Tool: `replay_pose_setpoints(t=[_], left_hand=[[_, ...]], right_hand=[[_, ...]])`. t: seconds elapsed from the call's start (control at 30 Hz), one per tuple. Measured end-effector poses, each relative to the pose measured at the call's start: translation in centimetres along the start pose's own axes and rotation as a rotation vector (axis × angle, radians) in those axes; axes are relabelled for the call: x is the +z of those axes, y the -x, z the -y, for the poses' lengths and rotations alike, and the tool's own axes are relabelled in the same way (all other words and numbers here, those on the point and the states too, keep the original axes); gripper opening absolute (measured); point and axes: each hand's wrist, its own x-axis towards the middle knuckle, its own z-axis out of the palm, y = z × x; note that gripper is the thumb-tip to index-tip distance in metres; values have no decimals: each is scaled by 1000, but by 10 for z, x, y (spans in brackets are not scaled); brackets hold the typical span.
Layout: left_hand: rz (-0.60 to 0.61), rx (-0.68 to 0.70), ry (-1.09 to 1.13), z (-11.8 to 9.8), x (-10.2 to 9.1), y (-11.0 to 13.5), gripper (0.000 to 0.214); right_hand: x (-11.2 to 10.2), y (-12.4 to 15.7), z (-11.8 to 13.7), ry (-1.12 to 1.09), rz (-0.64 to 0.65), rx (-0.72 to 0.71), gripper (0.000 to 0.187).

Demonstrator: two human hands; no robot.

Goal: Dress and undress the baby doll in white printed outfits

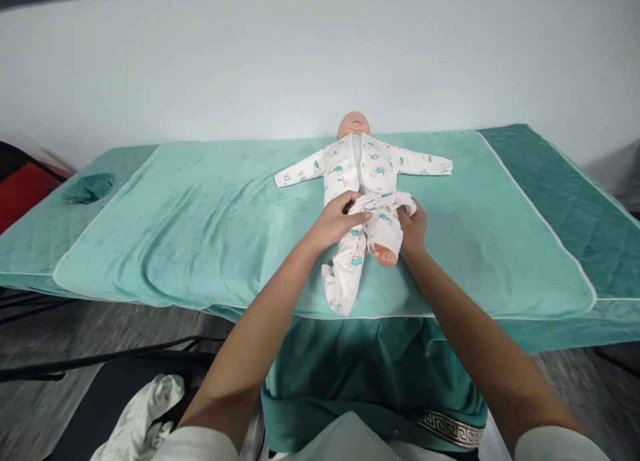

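Observation:
A baby doll [353, 125] lies on its back on the bed, head toward the wall and arms spread. It wears a white printed jacket [380, 168], parted a little at the chest. White printed pants [353, 258] are on its lower body; one bare foot [385, 254] pokes out of the right-hand leg, while the other leg reaches down limp toward the bed's near edge. My left hand [337, 221] grips the pants near the waist, thumb across the cloth. At the opposite side, my right hand [413, 229] is closed on the bunched waistband, its fingers partly hidden.
A light green cover [210, 214] lies over the darker green bed [560, 201], which has a face hole [89, 188] at the left. White wall [300, 54] stands behind. Below left, crumpled printed cloth [145, 414] rests on a black chair [95, 408].

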Motion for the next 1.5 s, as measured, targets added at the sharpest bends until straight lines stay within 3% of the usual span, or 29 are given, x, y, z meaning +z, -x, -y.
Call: replay_pose_setpoints(t=[0.07,0.2,0.3,0.43,0.6,0.7,0.87,0.97,1.07,1.13,1.23,1.33,1.5], left_hand=[[77,-62,182,4,-11,2,25],[59,-97,500,23,-22,4,32],[-13,-94,606,33,-21,3,34],[-118,-96,616,32,-17,-4,36],[-228,-56,617,24,-9,-18,40],[-251,-64,679,25,-7,-23,42],[-218,-152,735,40,-14,-24,45],[-166,-159,705,46,-21,-20,55],[22,-190,644,46,-25,-13,71],[84,-224,595,44,-24,-9,69],[-62,-216,593,43,-18,-6,55],[-274,-156,719,46,-11,-7,50],[-381,-96,801,48,-7,-10,50]], right_hand=[[-1,4,1,16,23,-27,12],[-3,6,9,20,131,-235,25],[-10,-6,24,47,360,-337,25],[-14,-37,64,154,828,-201,28],[11,-75,101,270,1191,74,35],[29,-81,90,25,1178,192,29],[46,-68,54,-413,856,410,24],[49,-59,49,-452,741,436,25],[50,-54,54,-419,679,411,31],[51,-52,56,-393,661,393,35],[49,-53,55,-388,729,375,41],[45,-60,54,-353,908,329,44],[41,-67,62,-28,1257,92,49]])
